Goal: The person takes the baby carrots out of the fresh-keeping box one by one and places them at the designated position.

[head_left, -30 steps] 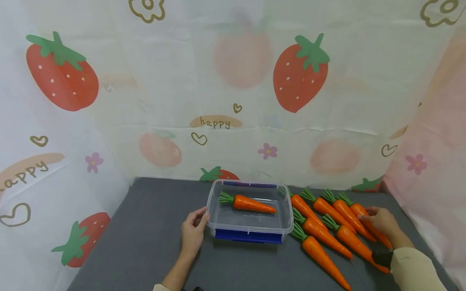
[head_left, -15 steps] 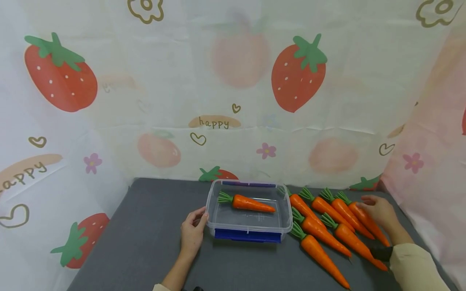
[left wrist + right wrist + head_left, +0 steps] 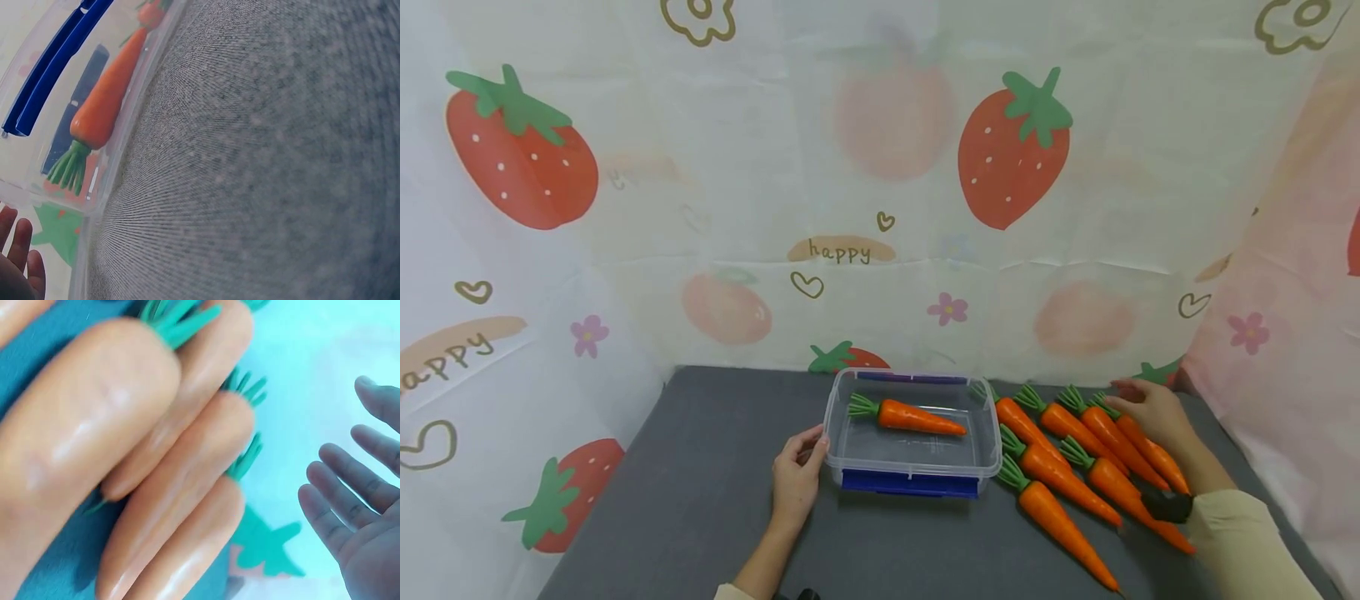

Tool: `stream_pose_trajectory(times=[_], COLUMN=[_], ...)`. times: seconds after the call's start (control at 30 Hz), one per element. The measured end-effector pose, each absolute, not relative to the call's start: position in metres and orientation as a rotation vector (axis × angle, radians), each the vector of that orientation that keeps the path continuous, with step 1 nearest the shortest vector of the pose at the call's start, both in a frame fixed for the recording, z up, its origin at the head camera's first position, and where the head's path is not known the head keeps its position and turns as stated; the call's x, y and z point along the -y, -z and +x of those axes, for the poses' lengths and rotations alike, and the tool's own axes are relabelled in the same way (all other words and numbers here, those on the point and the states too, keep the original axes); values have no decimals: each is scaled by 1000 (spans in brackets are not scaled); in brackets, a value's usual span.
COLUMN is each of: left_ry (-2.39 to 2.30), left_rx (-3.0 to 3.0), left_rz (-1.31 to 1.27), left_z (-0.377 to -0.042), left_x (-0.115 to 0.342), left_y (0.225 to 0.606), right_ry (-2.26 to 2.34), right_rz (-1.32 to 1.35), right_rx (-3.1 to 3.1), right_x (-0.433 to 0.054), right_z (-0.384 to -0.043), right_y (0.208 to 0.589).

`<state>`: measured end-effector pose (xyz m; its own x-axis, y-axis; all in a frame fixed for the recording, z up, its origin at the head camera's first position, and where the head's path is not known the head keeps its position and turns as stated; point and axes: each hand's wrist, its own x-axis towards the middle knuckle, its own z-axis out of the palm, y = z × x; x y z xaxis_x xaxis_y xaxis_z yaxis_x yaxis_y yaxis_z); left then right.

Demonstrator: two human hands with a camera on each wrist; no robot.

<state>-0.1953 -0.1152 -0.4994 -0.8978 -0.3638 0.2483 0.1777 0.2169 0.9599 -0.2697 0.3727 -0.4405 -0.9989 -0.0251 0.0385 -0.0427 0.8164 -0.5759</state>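
Observation:
My left hand (image 3: 796, 482) rests against the left end of a clear plastic box (image 3: 913, 467) with blue clips. In the left wrist view several of its fingers (image 3: 20, 240) extend beside the box's end, not around it. Inside the box lies one orange carrot (image 3: 921, 417) with green leaf stubs to the left. My right hand (image 3: 1157, 414) hovers by the leafy top of the rightmost carrot (image 3: 1161, 460), partly covering it. The right wrist view shows that hand's fingers spread, holding nothing.
Several more carrots lie slanted on the grey table (image 3: 715, 500) right of the box, including a front one (image 3: 1063, 529) and a middle one (image 3: 1123, 492). A printed strawberry curtain (image 3: 737, 167) stands behind and at both sides.
My right hand has moved away from me and to the left, from the rightmost carrot's body toward its leafy top. The left hand and box stay put.

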Motion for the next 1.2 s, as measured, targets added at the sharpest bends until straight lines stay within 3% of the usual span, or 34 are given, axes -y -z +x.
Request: stream_pose_trajectory(times=[0.53,0.87,1.2], left_ry=[1728,1738,1725], left_rx=[2087,2061,2061], left_rz=[171,178,173], left_z=[-196,-213,-213], left_x=[114,121,122], left_y=[496,534,534], right_ry=[-1051,-1100,-1160], right_rz=[281,444,511], right_rx=[2862,2738,2774], right_x=[-311,-273,-241], right_z=[-281,-288,-296], right_y=[413,413,413])
